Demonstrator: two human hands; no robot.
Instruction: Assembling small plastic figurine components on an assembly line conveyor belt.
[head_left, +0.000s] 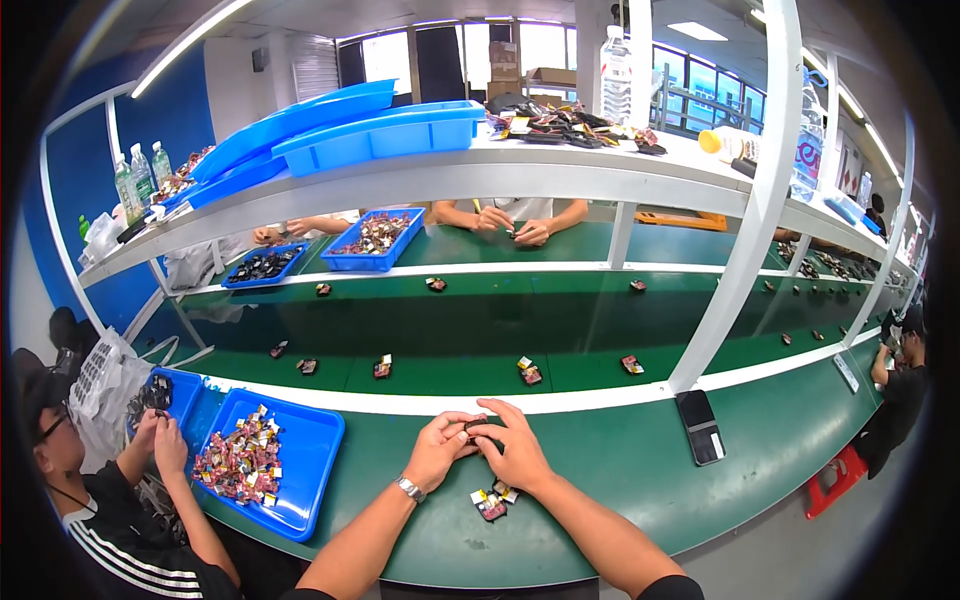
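Note:
My left hand [438,448], with a metal watch on its wrist, and my right hand [512,445] meet above the green table. Between their fingers they grip a small dark-red and black electronic part [476,427], mostly hidden by the fingertips. Just below my hands, near my right forearm, lies a small cluster of similar electronic parts [490,503] with white and yellow pieces. To the left, a blue tray [322,440] holds a heap of red, white and yellow parts [240,460].
Beyond a white rail [440,403], small parts sit spaced along a green belt [450,330]. A dark phone-like device [700,428] lies right of my hands. A co-worker [110,500] sits at left. A white post [740,200] carries a shelf with blue trays [380,138].

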